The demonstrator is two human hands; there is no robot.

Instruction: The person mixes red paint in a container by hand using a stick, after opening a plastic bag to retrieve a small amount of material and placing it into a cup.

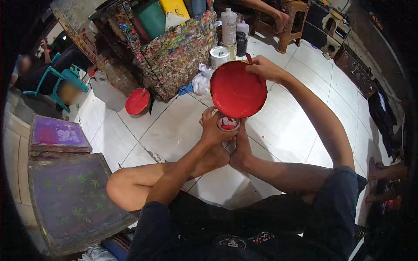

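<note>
My right hand [263,68] grips the rim of a round bowl of red paint [238,89], which is tipped toward me above a small clear cup [228,124]. A dark red stick or handle [249,58] pokes up at the bowl's far rim beside my fingers. Wrapped round the cup is my left hand [213,128], just beneath the bowl's near edge. Some red shows inside the cup along with a pale patch; its lower part sits between my bare feet. Whether paint is flowing from bowl to cup, I cannot tell.
A second bowl of red paint [137,101] stands on the tiles at left. Beyond are a paint-crusted box [178,52], a crumpled white rag [201,81], a pale tin [220,55] and a white bottle [229,27]. Framed panels [72,191] lie at my left; a brown stool [287,26] stands far right.
</note>
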